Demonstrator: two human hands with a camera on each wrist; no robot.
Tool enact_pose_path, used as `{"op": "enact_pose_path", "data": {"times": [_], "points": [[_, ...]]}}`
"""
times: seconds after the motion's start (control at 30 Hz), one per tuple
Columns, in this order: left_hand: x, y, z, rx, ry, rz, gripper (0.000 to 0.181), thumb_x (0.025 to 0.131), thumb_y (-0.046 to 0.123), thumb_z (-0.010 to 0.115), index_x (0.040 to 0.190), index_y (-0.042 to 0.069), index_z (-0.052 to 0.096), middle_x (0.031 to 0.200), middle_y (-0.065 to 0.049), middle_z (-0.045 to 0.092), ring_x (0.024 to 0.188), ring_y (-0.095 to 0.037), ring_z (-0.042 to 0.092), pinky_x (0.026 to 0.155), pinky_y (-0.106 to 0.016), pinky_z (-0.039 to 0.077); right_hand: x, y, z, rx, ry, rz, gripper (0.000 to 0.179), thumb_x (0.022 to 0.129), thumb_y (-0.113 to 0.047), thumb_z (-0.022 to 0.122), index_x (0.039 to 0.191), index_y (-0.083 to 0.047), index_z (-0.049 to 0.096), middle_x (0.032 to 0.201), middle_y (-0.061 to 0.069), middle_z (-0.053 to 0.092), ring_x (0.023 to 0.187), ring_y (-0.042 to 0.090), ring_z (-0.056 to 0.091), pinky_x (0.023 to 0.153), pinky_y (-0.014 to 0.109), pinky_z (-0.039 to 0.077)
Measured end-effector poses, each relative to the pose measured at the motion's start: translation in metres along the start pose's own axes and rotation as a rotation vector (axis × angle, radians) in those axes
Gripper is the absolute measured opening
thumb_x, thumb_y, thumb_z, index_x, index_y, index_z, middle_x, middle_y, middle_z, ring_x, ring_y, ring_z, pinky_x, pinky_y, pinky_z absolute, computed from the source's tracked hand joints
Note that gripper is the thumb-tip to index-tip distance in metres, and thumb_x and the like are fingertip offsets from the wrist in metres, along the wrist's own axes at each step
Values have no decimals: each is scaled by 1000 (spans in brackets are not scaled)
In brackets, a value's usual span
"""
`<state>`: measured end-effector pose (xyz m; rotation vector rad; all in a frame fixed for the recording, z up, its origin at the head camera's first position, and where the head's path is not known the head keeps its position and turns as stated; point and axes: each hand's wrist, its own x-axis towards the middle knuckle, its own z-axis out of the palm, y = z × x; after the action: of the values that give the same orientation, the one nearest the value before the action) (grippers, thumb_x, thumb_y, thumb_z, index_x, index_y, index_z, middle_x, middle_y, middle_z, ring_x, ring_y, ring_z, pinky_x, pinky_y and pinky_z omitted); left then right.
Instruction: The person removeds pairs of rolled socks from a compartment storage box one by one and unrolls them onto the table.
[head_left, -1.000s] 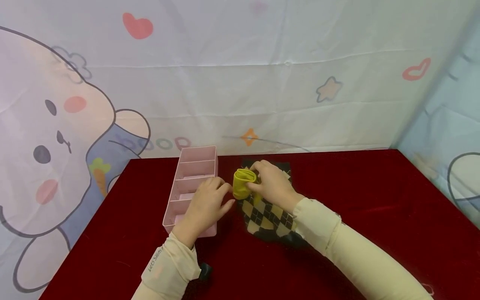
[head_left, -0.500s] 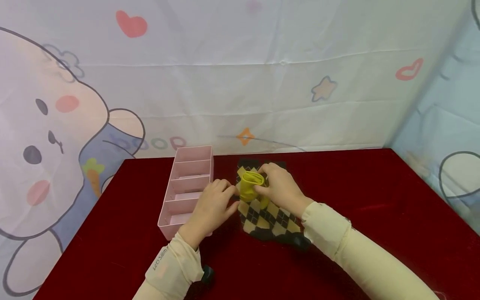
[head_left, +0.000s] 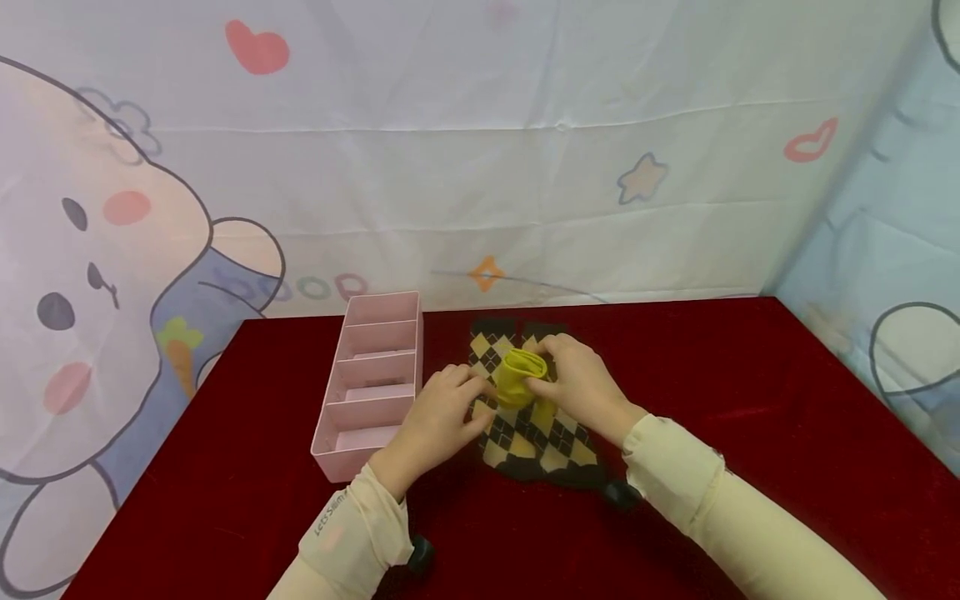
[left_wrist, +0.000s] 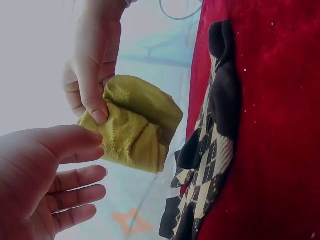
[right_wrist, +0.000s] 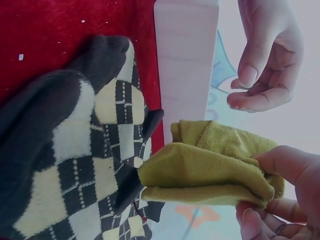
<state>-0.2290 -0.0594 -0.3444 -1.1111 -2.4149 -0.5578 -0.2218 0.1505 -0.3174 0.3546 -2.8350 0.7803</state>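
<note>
Between thumb and fingers my right hand (head_left: 588, 387) pinches a folded yellow sock (head_left: 519, 379), a soft ribbed bundle held up above the table. Several layers of its fold show in the right wrist view. My left hand (head_left: 442, 421) reaches in from the left with loosely bent fingers, and in the right wrist view a gap separates it from the sock. Beneath both hands lie black-and-cream argyle socks (head_left: 517, 446), side by side on the red cloth, with dark ends. The bundle and my right hand cover part of them in the head view.
To the left stands a pink divided box (head_left: 363, 437) with several compartments in a row. A red velvety cloth (head_left: 712, 383) covers the table. Behind it hangs a pale printed curtain (head_left: 465, 167) with cartoon figures.
My right hand has shifted slightly right and nearer with the yellow sock still pinched. My left hand has followed to the right. The head view has turned slightly, and more of the argyle socks shows.
</note>
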Motion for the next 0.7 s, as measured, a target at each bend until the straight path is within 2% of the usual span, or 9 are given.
{"op": "enact_pose_path", "data": {"times": [0.23,0.4,0.7], "points": [[5,5,7,-23,-8,22,14,80,18,75,89,11,68,87,-1,60,84,-20,58,77,-36,47,-10,11,-4,-13,-3,22,33,83,-23,74,108,-3,62,101,10,63,83,19,57,74,34,51],[5,10,9,-44,-44,17,15,80,17,76,92,12,68,90,-1,63,89,-18,58,77,-35,48,-17,17,-6,-22,-6,44,32,83,-23,73,106,-3,62,101,10,64,87,22,59,78,37,51],[9,18,16,-35,-85,30,16,81,19,76,92,11,69,88,-1,61,87,-18,59,78,-34,49,-33,32,-12,-29,9,86,30,82,-21,74,102,-2,63,97,11,65,80,19,58,73,35,50]]}}
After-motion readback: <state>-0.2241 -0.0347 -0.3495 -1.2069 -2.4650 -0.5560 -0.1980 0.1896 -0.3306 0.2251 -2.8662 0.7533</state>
